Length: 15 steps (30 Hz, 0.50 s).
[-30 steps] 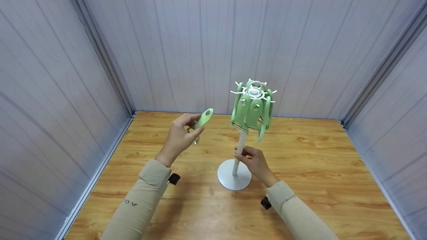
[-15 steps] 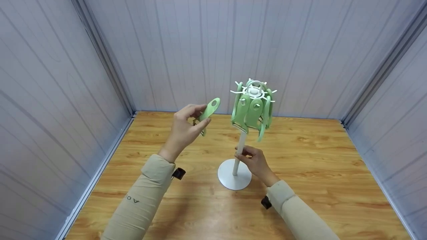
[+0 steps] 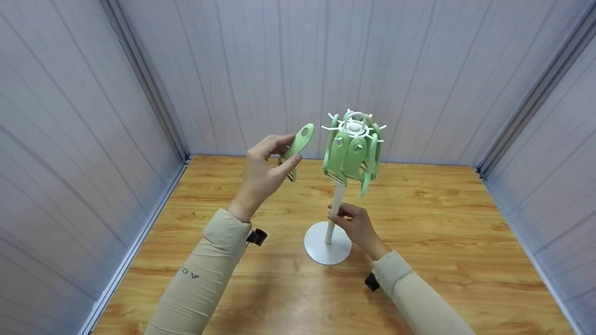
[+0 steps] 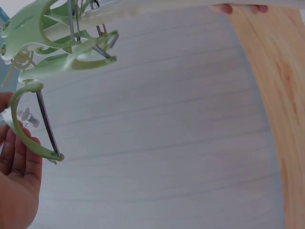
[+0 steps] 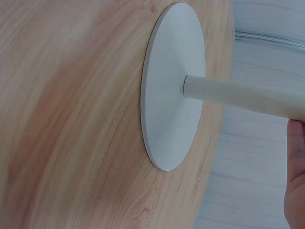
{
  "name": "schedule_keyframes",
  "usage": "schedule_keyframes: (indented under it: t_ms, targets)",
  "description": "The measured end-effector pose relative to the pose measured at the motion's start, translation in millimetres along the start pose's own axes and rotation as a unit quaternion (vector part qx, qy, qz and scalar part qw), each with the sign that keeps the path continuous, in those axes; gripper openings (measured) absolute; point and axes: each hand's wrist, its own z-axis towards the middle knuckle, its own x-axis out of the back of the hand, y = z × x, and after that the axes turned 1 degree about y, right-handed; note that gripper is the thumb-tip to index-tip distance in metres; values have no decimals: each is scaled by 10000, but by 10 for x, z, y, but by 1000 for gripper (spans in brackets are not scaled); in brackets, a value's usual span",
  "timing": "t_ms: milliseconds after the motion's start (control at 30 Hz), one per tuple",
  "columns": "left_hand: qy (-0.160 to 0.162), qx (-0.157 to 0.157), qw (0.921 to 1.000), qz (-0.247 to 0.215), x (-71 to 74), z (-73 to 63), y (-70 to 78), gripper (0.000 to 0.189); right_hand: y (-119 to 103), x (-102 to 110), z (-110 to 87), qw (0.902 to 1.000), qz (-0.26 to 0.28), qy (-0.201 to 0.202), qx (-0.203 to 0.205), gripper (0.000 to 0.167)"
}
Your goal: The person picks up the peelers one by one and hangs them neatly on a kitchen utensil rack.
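Left hand raised, thumb and fingers pinching a green peeler at mid-handle. The peeler sits just left of the hanging cluster on the white rack, near it but not touching in the head view. Long axis runs diagonally: hole end up and toward the rack's top ring, blade end down and back toward the palm. In the left wrist view the Y-shaped head with its thin metal blade lies just beyond the fingertips, and the other green peelers hang close above it. Right hand, below and to the right of the left, is curled round the rack's white pole about halfway up; the round base rests flat on the wooden tabletop. Judgement: peeler looks like light, stiff plastic, smooth enough to slip in a loose pinch; the blade edge is the part to keep fingers off. The flat handle below the hole is the sensible hold. The rack looks top-heavy with its load, so a hand on the pole seems wise.
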Motion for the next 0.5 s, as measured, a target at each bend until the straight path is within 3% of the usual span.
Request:
schedule_keyframes:
  t_ms: [267, 500]
  targets:
    - [49, -117, 9991, -415, -127, 50, 38, 34, 20, 13, -7, 9999, 23, 21, 114, 22]
    - [99, -20, 9982, -586, -226, 38, 49, 32, 22, 6, 1, 9999, -31, 17, 107, 22]
